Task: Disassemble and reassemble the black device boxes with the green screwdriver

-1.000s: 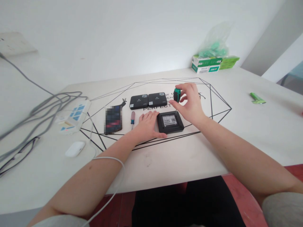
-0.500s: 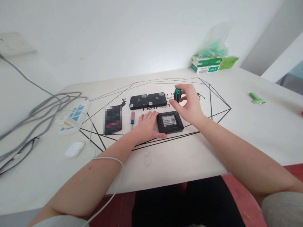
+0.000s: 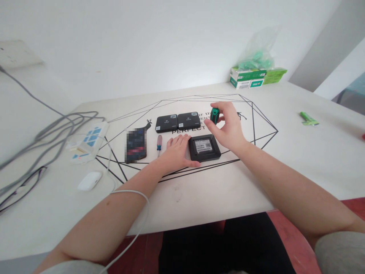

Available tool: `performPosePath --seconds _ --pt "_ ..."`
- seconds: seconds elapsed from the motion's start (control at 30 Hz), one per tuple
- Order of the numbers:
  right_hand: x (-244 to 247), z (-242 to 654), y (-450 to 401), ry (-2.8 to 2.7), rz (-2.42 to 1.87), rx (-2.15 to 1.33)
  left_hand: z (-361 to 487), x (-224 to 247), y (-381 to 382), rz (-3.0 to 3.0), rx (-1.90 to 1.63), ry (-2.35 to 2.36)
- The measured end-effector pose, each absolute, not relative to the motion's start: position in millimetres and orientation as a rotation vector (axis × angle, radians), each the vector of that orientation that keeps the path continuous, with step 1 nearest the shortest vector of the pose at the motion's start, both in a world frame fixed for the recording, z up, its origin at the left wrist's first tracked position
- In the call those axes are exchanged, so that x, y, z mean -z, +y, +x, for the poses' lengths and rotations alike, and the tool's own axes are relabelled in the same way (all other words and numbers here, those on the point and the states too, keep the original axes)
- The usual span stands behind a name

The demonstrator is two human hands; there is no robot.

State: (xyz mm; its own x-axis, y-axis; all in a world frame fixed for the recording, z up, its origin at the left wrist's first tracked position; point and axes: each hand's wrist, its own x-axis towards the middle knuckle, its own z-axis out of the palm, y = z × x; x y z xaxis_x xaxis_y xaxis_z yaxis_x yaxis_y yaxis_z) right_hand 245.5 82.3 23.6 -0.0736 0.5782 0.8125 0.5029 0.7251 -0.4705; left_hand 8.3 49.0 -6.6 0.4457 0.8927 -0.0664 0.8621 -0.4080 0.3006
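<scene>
A black square box [image 3: 205, 152] with a white label lies label side up on the table. My left hand [image 3: 179, 153] rests flat at its left side, fingers spread, thumb along the near edge. In my right hand [image 3: 228, 123] is a green and black screwdriver [image 3: 215, 116], gripped by the handle between thumb and fingers. It stands nearly upright, its shaft reaching down to the far right corner of the box; the exact tip contact is too small to make out. Left of my left hand lies another screwdriver [image 3: 159, 142] with a clear pinkish and blue handle.
Two similar black boxes [image 3: 166, 123] sit side by side farther back. On the left are a blurred-out dark object [image 3: 136, 144], a white earbud case [image 3: 90, 180], a power strip [image 3: 92, 139] and cables. Green-white cartons [image 3: 248, 74] stand back right; a green wrapper [image 3: 308, 118] lies right.
Hardly anything differs. The green screwdriver's handle has turned or tilted very slightly in my right hand; my left hand and the box have stayed in place.
</scene>
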Motion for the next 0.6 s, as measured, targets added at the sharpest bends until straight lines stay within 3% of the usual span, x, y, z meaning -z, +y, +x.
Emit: performPosePath --seconds 0.6 --pt "-19.4 245.8 85.8 -1.692 -0.854 -0.015 10.2 4.6 47.9 2.394 -0.114 1.535"
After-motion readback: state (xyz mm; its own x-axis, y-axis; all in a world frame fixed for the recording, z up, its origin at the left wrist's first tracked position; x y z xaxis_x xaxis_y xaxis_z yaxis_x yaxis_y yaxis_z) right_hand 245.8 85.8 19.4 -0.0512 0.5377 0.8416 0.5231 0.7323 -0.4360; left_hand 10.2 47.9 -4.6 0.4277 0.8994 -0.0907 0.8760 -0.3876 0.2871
